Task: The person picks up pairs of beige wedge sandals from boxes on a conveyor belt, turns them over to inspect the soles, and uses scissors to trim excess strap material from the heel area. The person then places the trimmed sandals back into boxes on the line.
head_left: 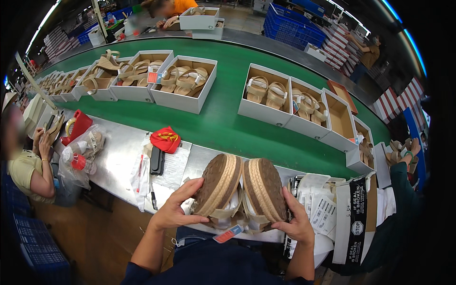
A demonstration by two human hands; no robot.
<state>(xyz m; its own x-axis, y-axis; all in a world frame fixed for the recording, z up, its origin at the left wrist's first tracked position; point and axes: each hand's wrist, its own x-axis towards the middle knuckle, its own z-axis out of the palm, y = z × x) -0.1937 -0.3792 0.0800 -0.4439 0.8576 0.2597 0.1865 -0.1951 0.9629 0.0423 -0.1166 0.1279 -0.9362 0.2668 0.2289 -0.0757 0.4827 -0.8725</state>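
While the left hand (173, 211) and right hand (295, 221), fingers curled, grip two rope-soled wedge sandals (241, 190) sole-up at lower centre, a loosened grip could drop one off the steel bench (116, 156).

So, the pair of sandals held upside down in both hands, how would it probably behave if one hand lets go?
The left hand and right hand each grip one wedge sandal, soles up. The thick rope-wrapped soles look stiff, so they likely would not bend. The straps hang loose below and seem floppy. The two look separate, so the freed one would probably drop.
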